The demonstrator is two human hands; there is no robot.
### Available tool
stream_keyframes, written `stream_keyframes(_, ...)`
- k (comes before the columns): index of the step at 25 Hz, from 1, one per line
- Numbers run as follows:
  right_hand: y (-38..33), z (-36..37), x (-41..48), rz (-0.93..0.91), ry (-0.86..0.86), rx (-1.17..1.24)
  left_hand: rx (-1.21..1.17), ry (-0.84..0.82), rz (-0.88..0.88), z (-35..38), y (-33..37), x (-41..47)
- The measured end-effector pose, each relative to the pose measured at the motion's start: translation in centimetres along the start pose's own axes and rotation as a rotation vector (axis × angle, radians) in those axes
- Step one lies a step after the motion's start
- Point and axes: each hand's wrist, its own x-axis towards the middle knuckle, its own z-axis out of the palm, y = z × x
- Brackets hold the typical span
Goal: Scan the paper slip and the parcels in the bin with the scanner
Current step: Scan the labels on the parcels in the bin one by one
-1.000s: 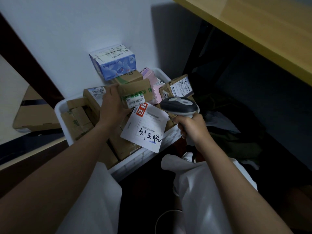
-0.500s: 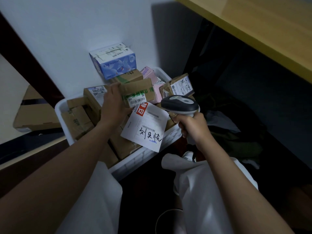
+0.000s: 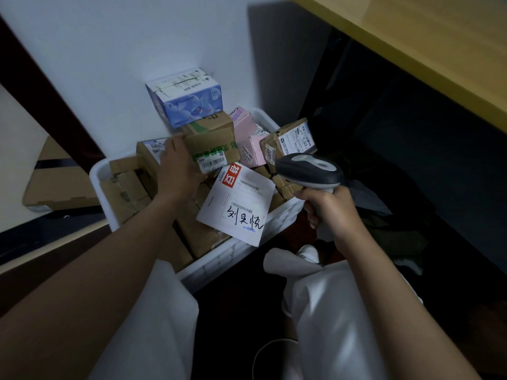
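Observation:
A white bin (image 3: pixel 238 250) on the floor is packed with several cardboard parcels. My left hand (image 3: pixel 178 167) grips a brown parcel with green tape and a barcode label (image 3: pixel 212 149), and it also pinches a white paper slip (image 3: pixel 238 204) with a red tag and handwriting that hangs below. My right hand (image 3: pixel 327 208) is closed around the handle of a grey and black scanner (image 3: pixel 308 171), whose head sits just right of the slip, above the bin's right side.
A blue and white box (image 3: pixel 186 101) tops the pile against the white wall. Pink boxes (image 3: pixel 249 141) and a labelled brown parcel (image 3: pixel 290 141) lie at the right. A yellow tabletop (image 3: pixel 425 48) overhangs upper right. A flat carton (image 3: pixel 55 182) lies left.
The left hand with the parcel and slip, and the scanner, have shifted slightly upward in view. Both grips are unchanged.

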Motion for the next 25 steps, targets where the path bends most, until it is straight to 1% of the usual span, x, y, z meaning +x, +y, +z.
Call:
stream_keyframes(4, 0.09, -0.58, -0.33, -0.02, -0.008, 0.011, 0.021, -0.002, -0.008, 0.01, 0.1, -0.06)
stream_keyframes(25, -0.13, -0.78, -0.28, 0.008, 0.022, 0.001, 0.032, 0.0, -0.012, 0.17, -0.22, 0.04)
